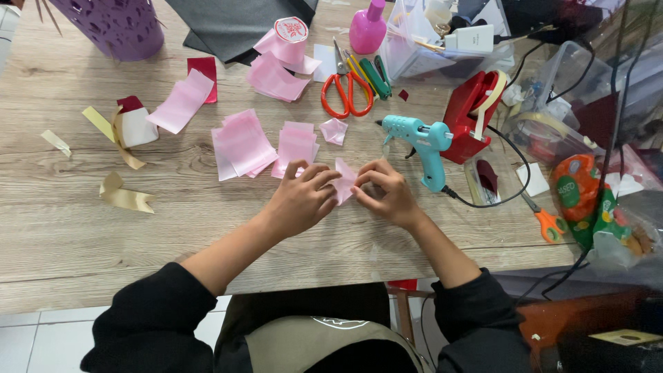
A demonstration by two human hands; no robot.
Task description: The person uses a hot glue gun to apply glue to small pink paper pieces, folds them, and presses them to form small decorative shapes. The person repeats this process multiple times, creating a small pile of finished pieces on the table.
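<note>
Hands meet mid-table, near the front edge: left hand [302, 199] and right hand [387, 193] both pinch one pink square [344, 181] flat against the wood, probably to crease it. Spare squares [242, 144] wait behind; glue gun [421, 138] sits right.

Two scissors [347, 90] [545, 220] (both orange-handled), one teal glue gun [423, 140], one red tape dispenser [472, 114].

Person, 2 bare hands: left hand [300, 200], right hand [388, 195]. Black long sleeves [155, 321], pushed up. Olive apron [324, 344], possibly with a pale emblem.
</note>
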